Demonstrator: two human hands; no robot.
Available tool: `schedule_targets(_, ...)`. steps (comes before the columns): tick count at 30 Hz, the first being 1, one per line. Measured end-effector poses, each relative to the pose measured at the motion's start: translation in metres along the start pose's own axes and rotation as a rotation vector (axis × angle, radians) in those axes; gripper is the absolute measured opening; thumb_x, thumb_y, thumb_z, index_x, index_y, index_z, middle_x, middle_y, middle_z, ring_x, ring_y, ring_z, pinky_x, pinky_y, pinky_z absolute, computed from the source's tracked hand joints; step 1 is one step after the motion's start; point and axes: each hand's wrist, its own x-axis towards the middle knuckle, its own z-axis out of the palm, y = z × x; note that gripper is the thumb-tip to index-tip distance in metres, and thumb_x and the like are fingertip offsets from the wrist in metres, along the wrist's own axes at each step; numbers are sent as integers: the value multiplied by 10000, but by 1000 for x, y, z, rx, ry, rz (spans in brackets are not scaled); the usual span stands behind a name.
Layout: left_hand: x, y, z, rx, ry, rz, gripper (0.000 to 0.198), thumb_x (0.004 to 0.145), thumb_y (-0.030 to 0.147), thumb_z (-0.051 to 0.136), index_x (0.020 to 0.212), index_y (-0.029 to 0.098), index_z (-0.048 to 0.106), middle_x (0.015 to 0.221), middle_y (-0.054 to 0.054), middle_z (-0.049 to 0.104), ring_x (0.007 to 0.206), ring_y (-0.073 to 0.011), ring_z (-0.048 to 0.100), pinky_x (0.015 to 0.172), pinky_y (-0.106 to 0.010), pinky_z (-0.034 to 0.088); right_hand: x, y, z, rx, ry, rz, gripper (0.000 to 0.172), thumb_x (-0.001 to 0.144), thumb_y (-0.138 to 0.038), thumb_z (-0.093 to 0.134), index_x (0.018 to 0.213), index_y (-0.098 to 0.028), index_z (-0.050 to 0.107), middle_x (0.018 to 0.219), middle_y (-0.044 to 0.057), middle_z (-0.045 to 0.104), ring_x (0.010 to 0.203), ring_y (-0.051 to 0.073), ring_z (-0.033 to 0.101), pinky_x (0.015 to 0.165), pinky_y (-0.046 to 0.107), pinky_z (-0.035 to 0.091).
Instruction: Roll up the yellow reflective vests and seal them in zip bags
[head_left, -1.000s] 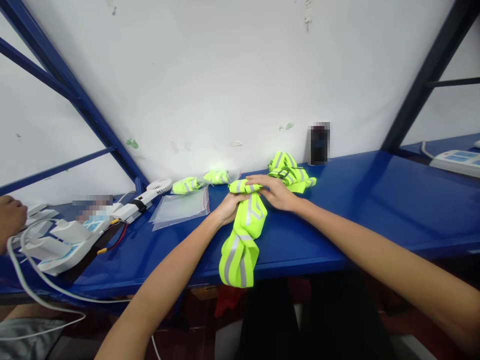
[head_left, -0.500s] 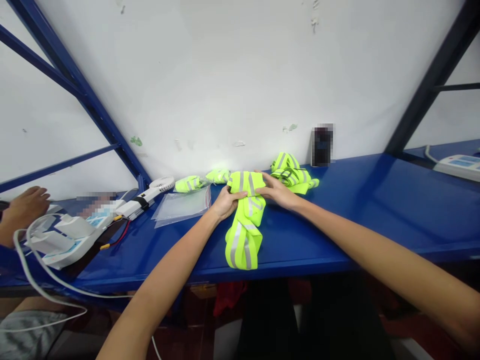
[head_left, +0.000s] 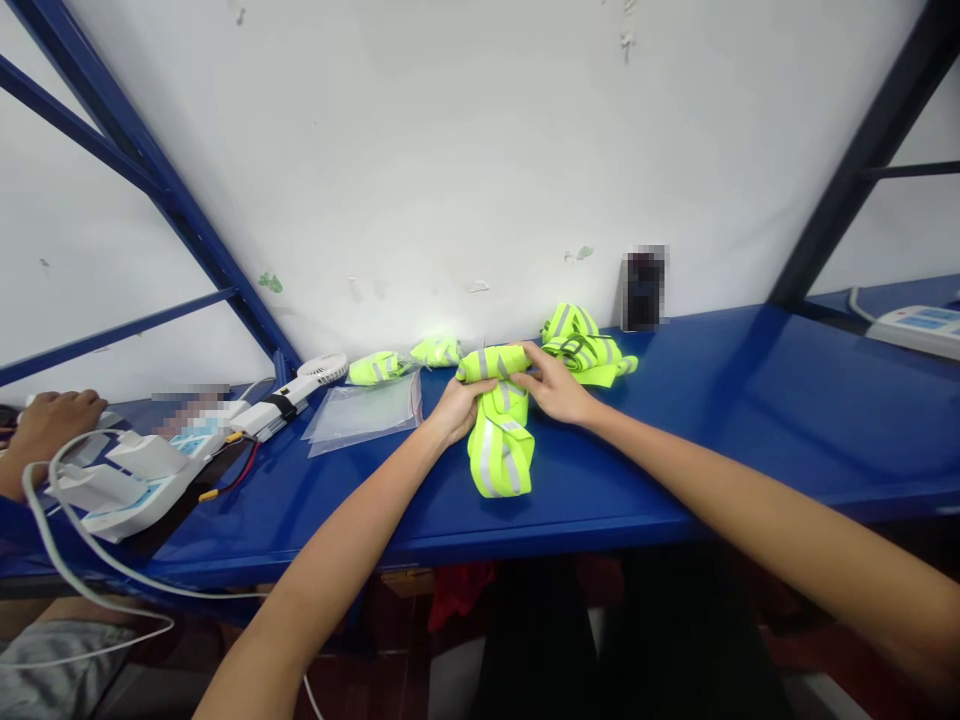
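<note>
A neon-yellow reflective strap (head_left: 495, 362) with silver stripes is bunched into a roll between my hands, low over the blue table. My left hand (head_left: 459, 408) grips the roll's left end, thumb on the near side. At its right end my right hand (head_left: 553, 385) holds on with thumb and fingers. The strap's loose part trails toward me and ends in a loop on the table. Just beyond my right hand lies a heap of similar straps (head_left: 581, 345) with dark buckle parts. Clear plastic bags (head_left: 364, 412) lie flat left of my left hand.
Two bagged yellow bundles (head_left: 377, 368) rest by the wall. A white handheld fan (head_left: 322, 368) and a power strip (head_left: 142, 500) with plugs and cables occupy the left. Another person's hand (head_left: 64, 420) is at far left. A blurred dark box (head_left: 643, 290) stands against the wall.
The strap's upper part has gone from a flat fold to a tighter roll. Its trailing loop has drawn up away from the table's front edge. Both hands keep their hold.
</note>
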Motion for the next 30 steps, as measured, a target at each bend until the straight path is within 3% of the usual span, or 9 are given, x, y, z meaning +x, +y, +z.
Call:
schedule_targets(3, -1, -1, 2, 59, -1, -42, 424, 604, 128, 822, 1002, 106, 679, 890, -91, 733, 849, -235, 701, 885, -405, 534, 1, 0, 2, -63, 23, -34, 397, 878, -252, 520, 1272, -211, 497, 1124, 70, 627, 962, 250, 598, 873, 417, 501)
schedule_targets(7, -2, 1, 0, 178, 15, -57, 442, 540, 101, 845, 953, 100, 686, 863, -95, 735, 789, -236, 703, 812, -382, 546, 4, -4, 6, 46, 65, -54, 396, 880, -248, 515, 1272, -207, 483, 1205, 79, 603, 1068, 252, 581, 927, 397, 487)
schedule_targets(13, -1, 3, -2, 175, 29, -101, 321, 601, 88, 795, 904, 97, 690, 833, -89, 726, 748, -218, 699, 808, -385, 547, 2, -13, 3, 78, 95, -7, 381, 899, -291, 503, 1273, -225, 525, 1324, 76, 563, 1205, 269, 535, 938, 387, 506)
schedule_targets(18, -8, 6, 4, 97, -52, -195, 338, 671, 83, 735, 1002, 94, 670, 913, -131, 728, 829, -265, 712, 836, -433, 552, 0, -8, 2, 63, 94, 36, 394, 892, -299, 513, 1280, -234, 541, 1169, 65, 645, 934, 250, 654, 795, 386, 564)
schedule_targets(23, -12, 8, 9, 87, -179, -187, 392, 687, 144, 749, 1063, 89, 654, 921, -130, 727, 801, -263, 715, 812, -419, 561, -1, -3, 6, -1, 154, 18, 409, 882, -247, 506, 1287, -224, 553, 1051, 55, 680, 899, 251, 663, 814, 394, 548)
schedule_targets(27, -12, 6, 11, 223, -128, -171, 431, 643, 161, 818, 1037, 84, 661, 852, -116, 729, 721, -231, 708, 730, -364, 560, -1, -6, 8, -34, 156, 47, 429, 868, -220, 503, 1294, -229, 555, 1066, 53, 686, 829, 236, 670, 773, 386, 548)
schedule_targets(30, -11, 6, 9, 273, -96, -185, 430, 623, 130, 825, 1018, 74, 665, 880, -136, 734, 748, -240, 713, 759, -377, 560, 1, -6, 7, 14, 181, 72, 389, 844, -219, 531, 1225, -221, 609, 1116, 55, 685, 922, 246, 658, 818, 382, 542)
